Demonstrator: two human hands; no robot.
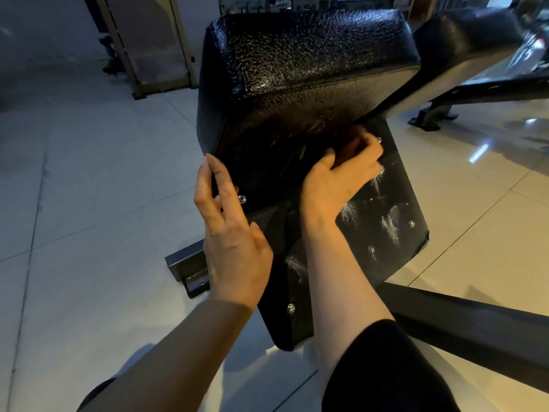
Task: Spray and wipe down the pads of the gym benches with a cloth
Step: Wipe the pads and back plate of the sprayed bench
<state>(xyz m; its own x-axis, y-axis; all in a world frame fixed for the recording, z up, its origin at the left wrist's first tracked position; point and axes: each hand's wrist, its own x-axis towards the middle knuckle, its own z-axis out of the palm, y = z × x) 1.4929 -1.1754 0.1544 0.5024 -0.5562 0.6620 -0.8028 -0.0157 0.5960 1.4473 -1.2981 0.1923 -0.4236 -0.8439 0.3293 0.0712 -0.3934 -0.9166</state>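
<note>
A black textured bench pad point(297, 55) fills the upper middle of the view, tilted up. Below it runs a flat black board point(383, 209) with silver bolts and whitish streaks. My left hand point(231, 233) rests with straight fingers against the pad's lower left edge. My right hand point(335, 179) reaches into the dark gap where pad and board meet. Its fingers are curled around a small dark reddish cloth point(349, 147), which is mostly hidden in shadow. No spray bottle is in view.
A second black bench point(463, 40) stands at the right on its metal frame. The near bench's steel foot point(187, 269) and a dark beam point(475, 331) lie low on the tiled floor. A tan machine frame point(148, 55) stands at the back left.
</note>
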